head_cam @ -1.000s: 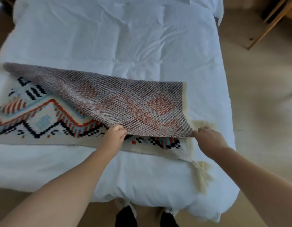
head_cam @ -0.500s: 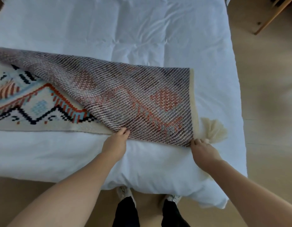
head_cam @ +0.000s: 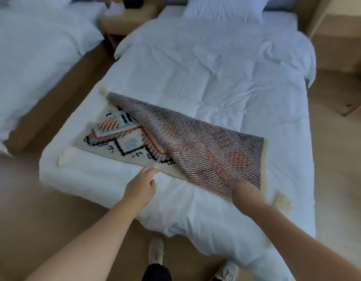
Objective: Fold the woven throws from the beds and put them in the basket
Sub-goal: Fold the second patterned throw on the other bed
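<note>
Head view only: woven throw (head_cam: 196, 147) lies across the foot end of the bed (head_cam: 216, 78), right half flipped over so the grey-brown reverse faces up, left part showing the patterned face in cream, orange, blue and black. Fold is uneven, folded flap runs diagonally, so near edges do not line up. Left hand (head_cam: 141, 187) sits at the near cream edge of the bottom layer, fingertips touching it, fingers loosely curled; cannot tell if the grip is actually pinching the cloth or just resting on it. Right hand (head_cam: 246, 193) is on the near edge of the folded flap close to its right corner, palm down, fingers hidden under or against the fabric; grip state not readable, looks like pressing or holding the edge. Tassel (head_cam: 281, 201) pokes out just beside the right hand, another tassel (head_cam: 62, 157) at the near left corner. Second bed (head_cam: 33, 57) at left, pillow (head_cam: 222, 7) at the head of this one. No basket in view. Step in hand, as judged: finishing the first fold. To do it well, square the flap, match corner to corner and near edge to near edge, smooth flat before the next fold, keep tassels tucked in. Throw is directly under both hands, at arm's reach.
</note>
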A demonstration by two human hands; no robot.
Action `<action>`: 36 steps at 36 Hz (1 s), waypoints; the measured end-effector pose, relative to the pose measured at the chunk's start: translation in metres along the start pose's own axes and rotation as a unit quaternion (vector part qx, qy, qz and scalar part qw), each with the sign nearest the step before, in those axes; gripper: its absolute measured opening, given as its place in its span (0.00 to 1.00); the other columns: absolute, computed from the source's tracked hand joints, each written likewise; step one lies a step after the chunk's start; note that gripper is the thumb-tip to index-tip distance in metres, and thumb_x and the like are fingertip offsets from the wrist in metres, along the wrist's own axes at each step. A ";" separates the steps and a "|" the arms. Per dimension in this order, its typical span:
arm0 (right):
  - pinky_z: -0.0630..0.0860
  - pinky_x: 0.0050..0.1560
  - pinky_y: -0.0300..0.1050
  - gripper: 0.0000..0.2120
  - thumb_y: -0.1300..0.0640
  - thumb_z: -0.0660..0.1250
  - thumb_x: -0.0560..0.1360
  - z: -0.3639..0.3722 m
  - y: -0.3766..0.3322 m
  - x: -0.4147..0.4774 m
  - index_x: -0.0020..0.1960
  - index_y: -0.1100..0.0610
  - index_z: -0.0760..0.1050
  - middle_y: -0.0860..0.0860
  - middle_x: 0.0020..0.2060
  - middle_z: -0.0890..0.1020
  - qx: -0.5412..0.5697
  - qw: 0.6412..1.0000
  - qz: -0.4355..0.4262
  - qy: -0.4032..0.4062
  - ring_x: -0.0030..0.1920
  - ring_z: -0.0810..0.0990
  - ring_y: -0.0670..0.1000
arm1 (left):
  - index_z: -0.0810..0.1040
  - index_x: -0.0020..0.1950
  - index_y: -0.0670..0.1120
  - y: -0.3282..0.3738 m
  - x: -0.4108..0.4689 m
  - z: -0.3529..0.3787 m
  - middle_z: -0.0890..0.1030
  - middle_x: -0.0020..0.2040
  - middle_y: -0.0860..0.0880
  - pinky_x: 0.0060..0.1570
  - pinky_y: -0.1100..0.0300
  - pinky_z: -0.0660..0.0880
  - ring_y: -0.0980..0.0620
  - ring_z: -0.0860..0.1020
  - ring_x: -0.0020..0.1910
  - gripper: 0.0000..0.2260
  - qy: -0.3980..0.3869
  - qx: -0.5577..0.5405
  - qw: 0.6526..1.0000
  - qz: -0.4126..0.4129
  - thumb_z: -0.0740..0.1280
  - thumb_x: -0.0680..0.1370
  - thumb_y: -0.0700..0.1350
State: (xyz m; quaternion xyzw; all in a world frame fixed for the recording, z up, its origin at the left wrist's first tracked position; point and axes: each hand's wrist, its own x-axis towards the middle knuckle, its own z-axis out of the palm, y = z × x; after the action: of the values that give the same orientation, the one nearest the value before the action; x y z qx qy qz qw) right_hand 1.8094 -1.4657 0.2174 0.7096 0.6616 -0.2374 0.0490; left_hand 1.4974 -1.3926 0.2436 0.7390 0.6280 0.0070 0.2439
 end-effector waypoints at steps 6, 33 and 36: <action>0.78 0.50 0.49 0.12 0.68 0.56 0.71 -0.031 -0.083 0.022 0.44 0.56 0.75 0.50 0.46 0.77 -0.010 0.998 -0.039 0.056 0.48 0.78 0.53 | 0.70 0.69 0.49 -0.073 -0.013 -0.062 0.69 0.69 0.51 0.53 0.55 0.75 0.50 0.75 0.56 0.16 0.051 -0.008 0.999 -0.010 0.57 0.81 0.43; 0.72 0.41 0.46 0.06 0.62 0.57 0.76 -0.021 -0.347 0.186 0.42 0.53 0.69 0.50 0.44 0.75 -0.045 0.996 -0.038 0.073 0.45 0.76 0.53 | 0.75 0.64 0.45 -0.289 0.120 -0.224 0.75 0.61 0.49 0.53 0.54 0.75 0.49 0.74 0.58 0.14 0.075 0.073 0.990 0.094 0.59 0.79 0.43; 0.72 0.42 0.46 0.06 0.63 0.57 0.76 -0.021 -0.353 0.212 0.44 0.54 0.71 0.51 0.46 0.76 -0.018 0.998 -0.029 0.056 0.48 0.77 0.54 | 0.75 0.65 0.46 -0.293 0.137 -0.230 0.74 0.63 0.49 0.57 0.53 0.74 0.50 0.73 0.60 0.15 0.051 0.093 0.990 0.098 0.59 0.79 0.42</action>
State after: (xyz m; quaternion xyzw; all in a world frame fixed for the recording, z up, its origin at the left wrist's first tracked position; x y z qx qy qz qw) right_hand 1.4780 -1.2218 0.2371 0.7013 0.6879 -0.1862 0.0176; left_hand 1.1820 -1.1573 0.2976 0.8151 0.5620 0.0106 0.1400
